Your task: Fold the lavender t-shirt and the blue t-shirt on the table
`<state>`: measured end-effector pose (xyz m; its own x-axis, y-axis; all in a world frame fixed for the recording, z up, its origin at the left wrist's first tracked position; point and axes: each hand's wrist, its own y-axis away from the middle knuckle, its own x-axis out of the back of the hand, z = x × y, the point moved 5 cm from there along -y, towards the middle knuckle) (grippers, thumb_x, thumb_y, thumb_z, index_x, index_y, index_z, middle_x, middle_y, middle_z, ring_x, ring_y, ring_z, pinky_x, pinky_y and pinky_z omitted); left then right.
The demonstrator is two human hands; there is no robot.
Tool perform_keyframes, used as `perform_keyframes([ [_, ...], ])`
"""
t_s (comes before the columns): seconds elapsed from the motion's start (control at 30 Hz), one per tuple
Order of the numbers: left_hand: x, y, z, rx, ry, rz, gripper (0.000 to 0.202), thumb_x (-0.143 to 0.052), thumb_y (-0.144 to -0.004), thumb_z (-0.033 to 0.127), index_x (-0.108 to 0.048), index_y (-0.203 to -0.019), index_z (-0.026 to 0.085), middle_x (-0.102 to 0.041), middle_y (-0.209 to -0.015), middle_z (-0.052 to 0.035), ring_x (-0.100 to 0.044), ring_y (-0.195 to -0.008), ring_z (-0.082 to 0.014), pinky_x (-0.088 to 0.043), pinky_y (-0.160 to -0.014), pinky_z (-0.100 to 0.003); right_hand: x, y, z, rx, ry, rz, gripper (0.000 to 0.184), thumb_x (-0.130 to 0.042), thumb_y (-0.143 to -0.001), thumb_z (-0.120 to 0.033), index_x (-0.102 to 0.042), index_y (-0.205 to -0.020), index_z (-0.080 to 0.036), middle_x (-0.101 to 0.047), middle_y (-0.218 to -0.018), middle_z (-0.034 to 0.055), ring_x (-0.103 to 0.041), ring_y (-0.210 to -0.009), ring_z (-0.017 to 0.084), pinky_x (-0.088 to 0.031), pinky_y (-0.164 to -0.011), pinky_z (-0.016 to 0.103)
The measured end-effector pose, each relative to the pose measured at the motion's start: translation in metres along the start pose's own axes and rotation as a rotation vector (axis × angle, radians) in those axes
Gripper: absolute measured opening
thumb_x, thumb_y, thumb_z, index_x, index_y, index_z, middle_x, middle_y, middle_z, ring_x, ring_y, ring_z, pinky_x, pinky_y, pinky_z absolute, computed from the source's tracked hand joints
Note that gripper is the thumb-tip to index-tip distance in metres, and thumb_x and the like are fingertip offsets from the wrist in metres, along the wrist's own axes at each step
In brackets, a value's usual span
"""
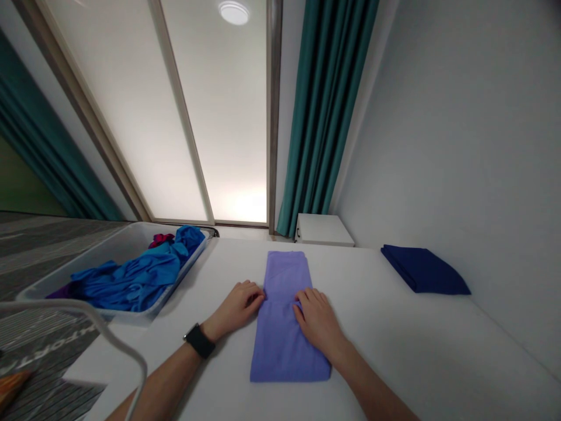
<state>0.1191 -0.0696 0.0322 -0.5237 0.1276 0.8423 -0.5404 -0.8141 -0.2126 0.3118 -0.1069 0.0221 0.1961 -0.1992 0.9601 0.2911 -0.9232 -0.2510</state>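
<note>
2 forearms angled inward, left hand and right hand low, fingers loosely bent.

At six o'clock, the folded cloth is plain lavender, the tabletop white. At four, the fabric stack is solid navy. At eight, crumpled garments are bright blue, the floor pale-striped grey. At one, the curtain is teal.

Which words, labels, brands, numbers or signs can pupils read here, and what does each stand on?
None can be read with certainty.
Grey carpet: pale lettering, too blurred to read.
Folded lavender cloth: no lettering visible.
Black-strapped wristwatch: no readable text.
</note>
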Motion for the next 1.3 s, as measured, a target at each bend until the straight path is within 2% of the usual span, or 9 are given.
perform_keyframes([
  [0.1, -0.002, 0.001, 0.000, 0.058, 0.024, -0.030, 0.028, -0.046, -0.094, 0.036, -0.064, -0.082, 0.019, -0.064, -0.076, -0.0023, -0.055, -0.074, -0.0174, -0.039, -0.076, -0.031, 0.002, 0.003, 0.002, -0.051, 0.071, 0.031, 0.012, -0.049, -0.094, -0.027, -0.059, -0.093, -0.019, -0.062, -0.096, 0.0078, -0.054, -0.091, 0.023, -0.037, -0.083, 0.036],
  [0.23, -0.005, 0.003, 0.002, 0.066, 0.087, -0.049, 0.021, -0.053, -0.090, 0.035, -0.064, -0.084, 0.019, -0.062, -0.075, -0.0004, -0.055, -0.069, -0.0154, -0.038, -0.075, -0.030, 0.002, 0.005, 0.002, -0.053, 0.103, 0.042, 0.012, -0.048, -0.094, -0.026, -0.057, -0.091, -0.020, -0.062, -0.093, 0.0073, -0.055, -0.088, 0.023, -0.037, -0.081, 0.036],
  [0.53, -0.006, 0.003, -0.002, 0.097, 0.282, -0.013, 0.017, -0.055, -0.088, 0.031, -0.064, -0.087, 0.017, -0.057, -0.075, 0.0007, -0.048, -0.065, -0.0127, -0.036, -0.060, -0.023, -0.003, 0.004, 0.004, -0.015, -0.063, 0.022, 0.010, -0.047, -0.094, -0.017, -0.054, -0.088, -0.021, -0.061, -0.092, 0.0036, -0.057, -0.084, 0.019, -0.039, -0.078, 0.030],
  [0.77, -0.007, 0.004, 0.002, 0.105, 0.311, -0.028, 0.016, -0.054, -0.088, 0.031, -0.061, -0.091, 0.017, -0.055, -0.071, 0.0021, -0.046, -0.061, -0.0121, -0.035, -0.058, -0.023, 0.000, 0.006, 0.008, -0.098, -0.018, 0.010, 0.011, -0.046, -0.095, -0.025, -0.055, -0.092, -0.020, -0.062, -0.095, 0.0070, -0.058, -0.089, 0.022, -0.040, -0.081, 0.034],
  [0.87, -0.009, 0.003, 0.002, 0.099, 0.281, -0.027, 0.016, -0.053, -0.087, 0.026, -0.063, -0.096, 0.017, -0.059, -0.076, 0.0002, -0.049, -0.063, -0.0127, -0.038, -0.060, -0.024, 0.001, 0.007, 0.011, -0.123, 0.040, 0.011, 0.014, -0.046, -0.095, -0.029, -0.056, -0.093, -0.020, -0.062, -0.096, 0.0085, -0.059, -0.090, 0.024, -0.040, -0.082, 0.035],
  [0.97, -0.009, 0.002, 0.003, 0.081, 0.247, -0.031, 0.016, -0.053, -0.087, 0.024, -0.065, -0.094, 0.017, -0.061, -0.083, -0.0024, -0.052, -0.068, -0.0137, -0.040, -0.064, -0.025, 0.001, 0.009, 0.014, -0.142, 0.072, 0.006, 0.015, -0.046, -0.095, -0.032, -0.057, -0.093, -0.021, -0.064, -0.095, 0.0087, -0.060, -0.089, 0.024, -0.039, -0.080, 0.035],
  [1.17, -0.007, 0.002, 0.005, 0.061, 0.272, -0.026, 0.015, -0.054, -0.087, 0.023, -0.067, -0.093, 0.018, -0.062, -0.082, -0.0014, -0.052, -0.069, -0.0134, -0.040, -0.064, -0.024, -0.004, 0.008, 0.013, -0.082, -0.063, -0.051, 0.012, -0.045, -0.095, -0.019, -0.055, -0.089, -0.021, -0.066, -0.091, 0.0046, -0.061, -0.085, 0.020, -0.039, -0.077, 0.031],
  [1.3, -0.003, 0.002, 0.005, 0.088, 0.300, 0.020, 0.015, -0.054, -0.089, 0.024, -0.068, -0.093, 0.019, -0.064, -0.082, -0.0005, -0.052, -0.069, -0.0131, -0.039, -0.064, -0.023, -0.002, 0.008, 0.014, -0.064, -0.128, -0.002, 0.016, -0.041, -0.095, -0.016, -0.054, -0.088, -0.021, -0.066, -0.090, 0.0045, -0.061, -0.084, 0.020, -0.040, -0.077, 0.030],
])
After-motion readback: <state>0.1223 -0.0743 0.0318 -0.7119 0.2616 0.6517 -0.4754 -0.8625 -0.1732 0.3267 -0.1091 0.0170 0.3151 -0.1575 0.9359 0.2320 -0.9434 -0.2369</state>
